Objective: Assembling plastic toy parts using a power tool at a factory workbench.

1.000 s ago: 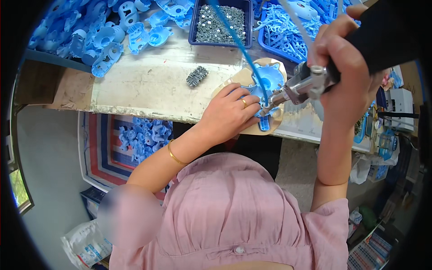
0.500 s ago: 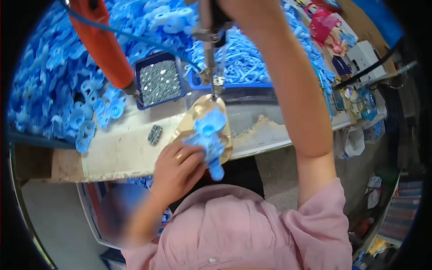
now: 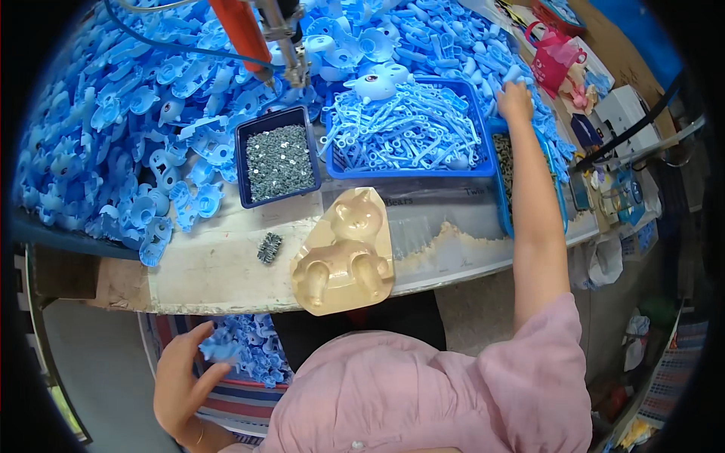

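Both hands have left the tan animal-shaped mould (image 3: pixel 346 257) since half a second ago: then the left hand pressed a blue plastic piece onto it while the right held the screwdriver above; now the mould lies bare at the bench's front edge — nothing on it.

Her left hand (image 3: pixel 181 377) is down below the bench (image 3: pixel 211 272), fingers spread and loosely curled, touching a blue plastic part (image 3: pixel 219 351) at the edge of a heap of blue pieces (image 3: pixel 253 355) in a bin under the table. The fingertips rest on the part, but I cannot tell whether she has closed a grip on it.

Her right hand (image 3: pixel 516 102) is stretched far across, at the right rim of the blue tray of thin blue sprue parts (image 3: pixel 411 128), among loose blue pieces (image 3: pixel 483 60) piled behind it. The fingers are bent down into the pile; what they hold, if anything, is hidden.

The hanging screwdriver (image 3: pixel 283 38) with its red-orange body (image 3: pixel 240 34) dangles free over the back of the bench, no hand on it. Below it sits a small dark-blue tray of silvery screws (image 3: pixel 279 158), and a little cluster of screws (image 3: pixel 269 247) lies loose on the bench just left of the mould. Blue moulded shells (image 3: pixel 113 151) cover the left side.
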